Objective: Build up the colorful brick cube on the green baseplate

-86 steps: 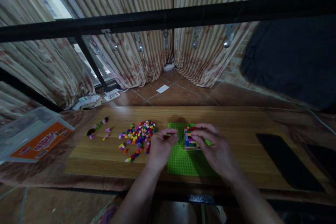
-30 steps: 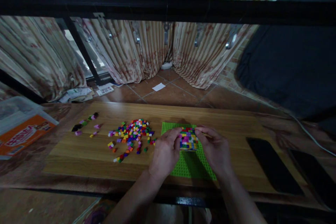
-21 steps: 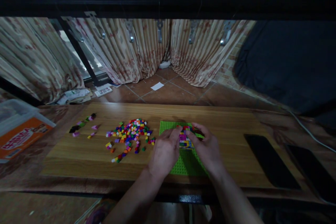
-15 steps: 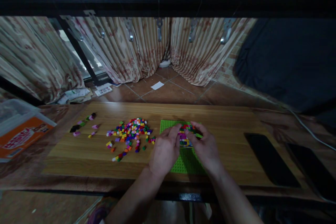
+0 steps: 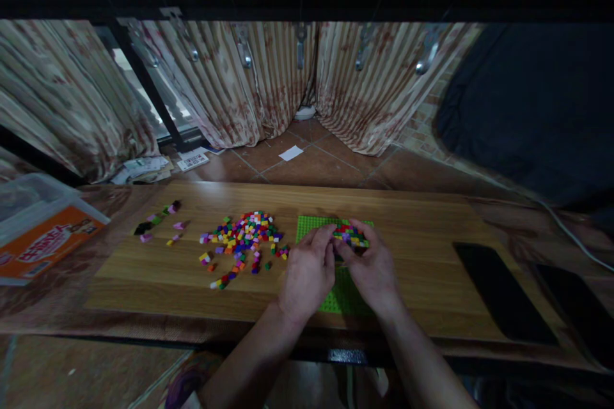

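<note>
A block of small multicoloured building bricks (image 5: 352,234) sits between my hands over the green studded baseplate (image 5: 343,294). My left hand (image 5: 309,271) is closed at the block's left side, its fingers bent and pressed together. My right hand (image 5: 374,268) curls around the right side, with the thumb along the near edge and the forefinger at the far edge. Whether the block is pressed onto the baseplate or held just above it, I cannot tell. Left of the baseplate lies a loose pile of similar bricks (image 5: 249,230).
Short rows of bricks (image 5: 156,218) lie at the far left of the wooden board (image 5: 412,217). A plastic box with an orange label (image 5: 52,246) stands beyond the left end. Two dark flat objects, one nearer (image 5: 501,291) and one farther right (image 5: 575,307), lie at the right.
My right thumb has moved from on top of the bricks to their near edge, and more of the block's right part shows. The whole view has shifted slightly.
</note>
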